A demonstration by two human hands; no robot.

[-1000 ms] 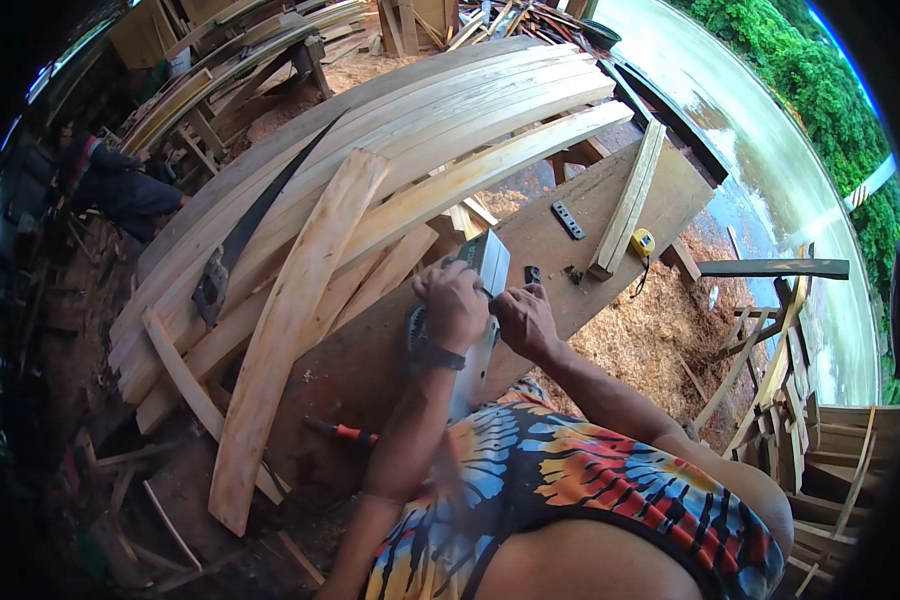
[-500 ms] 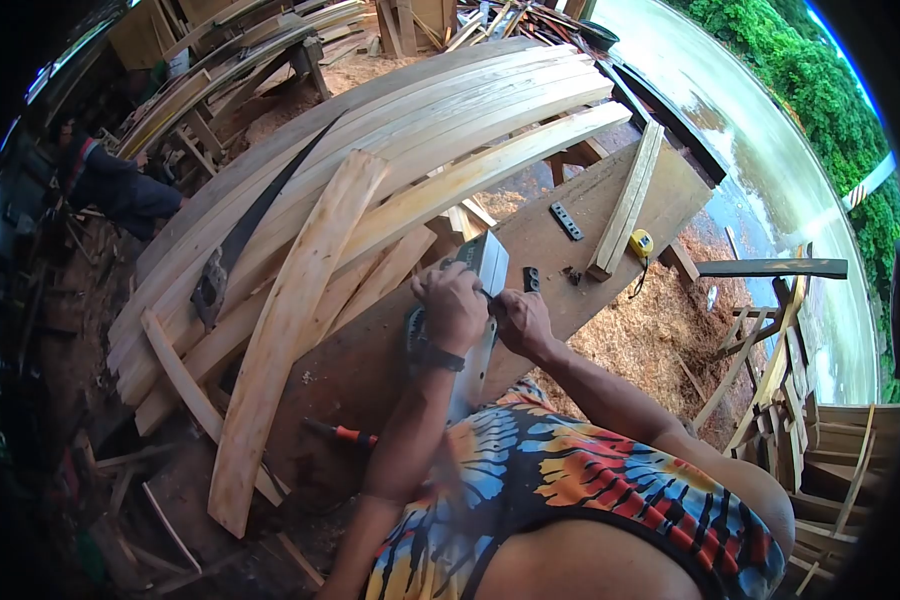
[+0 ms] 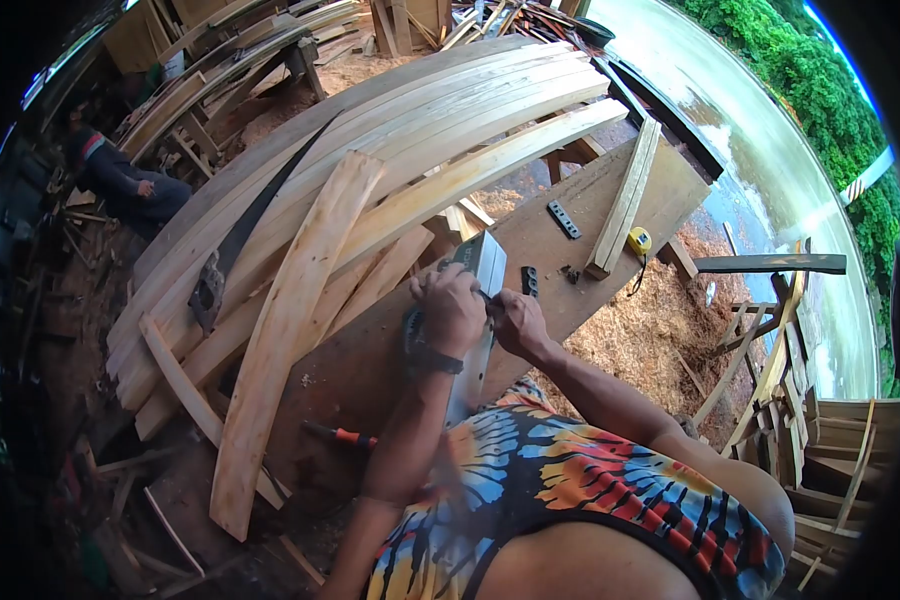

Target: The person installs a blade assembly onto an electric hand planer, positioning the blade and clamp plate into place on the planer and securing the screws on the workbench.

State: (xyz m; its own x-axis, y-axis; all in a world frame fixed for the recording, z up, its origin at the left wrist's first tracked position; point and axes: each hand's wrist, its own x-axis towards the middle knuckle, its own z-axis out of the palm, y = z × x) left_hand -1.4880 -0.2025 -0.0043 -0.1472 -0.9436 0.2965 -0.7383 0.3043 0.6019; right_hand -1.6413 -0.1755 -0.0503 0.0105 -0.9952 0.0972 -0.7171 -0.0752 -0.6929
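Observation:
My left hand [image 3: 452, 312], with a dark band at its wrist, is closed round an electric planer [image 3: 486, 262], whose flat metal sole faces up and whose body is teal. Beside it my right hand [image 3: 517, 322] is closed against the planer's edge. A small dark piece shows between the two hands, too little of it to name. The planer rests on a brown board [image 3: 370, 360]. Close by lie a short black part [image 3: 529, 281], a slotted metal bar [image 3: 563, 219] and small dark bits [image 3: 570, 272]. A red-and-black tool handle [image 3: 355, 437] lies near my left forearm.
Long curved planks [image 3: 420, 140] span the left, with a handsaw [image 3: 240, 235] and a loose plank [image 3: 300, 330] on top. A yellow tape measure [image 3: 639, 240] sits beside a wood strip [image 3: 625, 200]. Wood shavings [image 3: 630, 360] cover the ground. A person [image 3: 120, 180] sits far left.
Both my hands stay at the planer with hardly any movement. The view has shifted slightly. At the far left, the other person's hand has come down toward their lap.

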